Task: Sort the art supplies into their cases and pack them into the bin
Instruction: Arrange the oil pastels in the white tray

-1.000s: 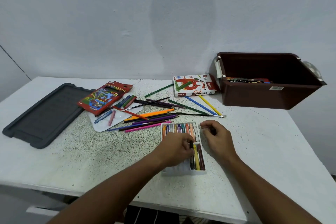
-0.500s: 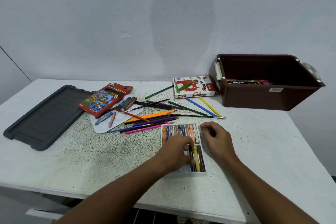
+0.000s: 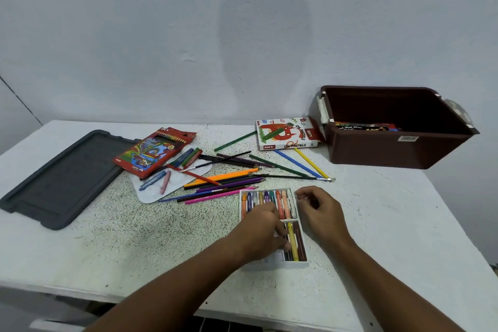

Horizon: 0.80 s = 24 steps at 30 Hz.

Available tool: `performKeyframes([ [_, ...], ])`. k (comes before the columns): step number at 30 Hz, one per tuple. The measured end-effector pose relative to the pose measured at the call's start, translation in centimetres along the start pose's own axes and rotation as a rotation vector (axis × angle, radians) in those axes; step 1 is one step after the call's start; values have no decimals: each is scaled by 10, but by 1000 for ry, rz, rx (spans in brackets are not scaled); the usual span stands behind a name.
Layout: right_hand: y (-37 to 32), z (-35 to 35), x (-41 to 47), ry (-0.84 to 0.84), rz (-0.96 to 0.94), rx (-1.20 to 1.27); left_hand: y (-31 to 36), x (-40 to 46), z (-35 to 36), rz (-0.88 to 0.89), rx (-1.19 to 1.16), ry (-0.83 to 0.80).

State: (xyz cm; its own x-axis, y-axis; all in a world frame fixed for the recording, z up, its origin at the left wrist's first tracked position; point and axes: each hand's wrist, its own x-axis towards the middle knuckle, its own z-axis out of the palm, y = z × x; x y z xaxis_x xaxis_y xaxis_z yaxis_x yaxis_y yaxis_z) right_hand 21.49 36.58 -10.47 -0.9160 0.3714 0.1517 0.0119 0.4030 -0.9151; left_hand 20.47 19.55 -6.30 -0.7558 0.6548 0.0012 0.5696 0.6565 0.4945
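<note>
A white pastel tray (image 3: pixel 272 265) lies on the table in front of me. Its upper compartment holds a row of coloured pastels (image 3: pixel 283 203); the lower one holds a yellow, a brown and some dark ones. My left hand (image 3: pixel 262 234) covers the tray's left half, fingers curled, pinching a dark pastel in the lower compartment. My right hand (image 3: pixel 320 210) sits with curled fingers against the tray's upper right rim. The oil pastels box (image 3: pixel 285 133) lies behind, next to the brown bin (image 3: pixel 398 151). Loose coloured pencils (image 3: pixel 223 176) are scattered beyond the tray.
A red pencil box (image 3: pixel 153 151) overlaps a white palette (image 3: pixel 153 194) carrying loose pastels (image 3: pixel 155 180). The grey bin lid (image 3: pixel 62 178) lies at far left. A thin paintbrush (image 3: pixel 291 176) lies among the pencils. A dark packet (image 3: pixel 363 127) is inside the bin. The wall stands close behind.
My left hand has crept a little down the tray toward the lower compartment. My right hand has stayed at the tray's right rim.
</note>
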Motion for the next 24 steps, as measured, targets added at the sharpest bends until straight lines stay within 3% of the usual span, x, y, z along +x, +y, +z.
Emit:
performKeyframes([
  [3, 0, 2, 0, -10, -8, -29, -6, -1, -8, 44, -22, -27],
  [6, 0, 5, 1, -27, -27, -70, -22, -2, -24, 15, -42, 69],
  [10, 1, 9, 3, -42, -70, -183, -66, -1, -50, -191, 30, 299],
  [16, 2, 20, 8, -72, -96, -350, -145, -2, -92, -459, 206, 486],
  [24, 1, 20, 10, -66, -43, -326, -175, 25, -110, -513, 352, 434],
])
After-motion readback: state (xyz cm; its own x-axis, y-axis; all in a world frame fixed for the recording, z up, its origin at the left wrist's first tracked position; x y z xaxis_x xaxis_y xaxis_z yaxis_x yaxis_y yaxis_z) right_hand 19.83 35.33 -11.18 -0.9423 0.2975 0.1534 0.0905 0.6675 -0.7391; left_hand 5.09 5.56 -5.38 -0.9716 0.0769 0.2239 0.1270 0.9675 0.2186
